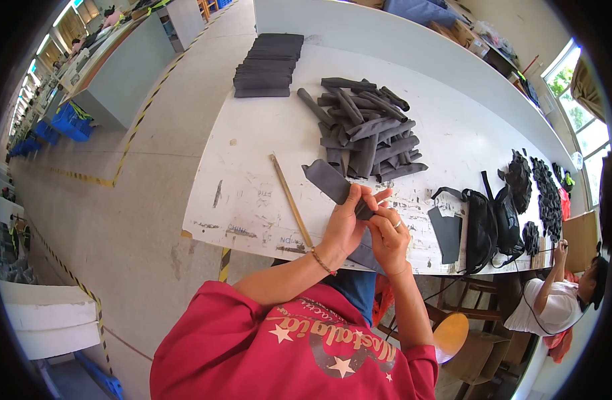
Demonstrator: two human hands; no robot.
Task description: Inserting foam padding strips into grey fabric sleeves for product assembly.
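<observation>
A dark grey fabric strip (326, 180) is held over the front of the white table, its far end sticking out to the upper left. My left hand (346, 225) grips the strip's near part between thumb and fingers. Close beside it, my right hand (390, 241) pinches the strip's near end; the exact grip is partly hidden by the fingers. Under my hands, at the table edge, lies another dark grey fabric piece (364, 253), partly covered. A thin wooden stick (290, 200) lies left of my left hand, its near end next to my wrist.
Past my hands is a heap of curled dark fabric pieces (372, 133); a neat stack of flat ones (267, 67) sits far left. To the right are a flat dark panel (447, 235), black bags (480, 230) and a seated person (549, 303). A low partition (412, 50) lines the back.
</observation>
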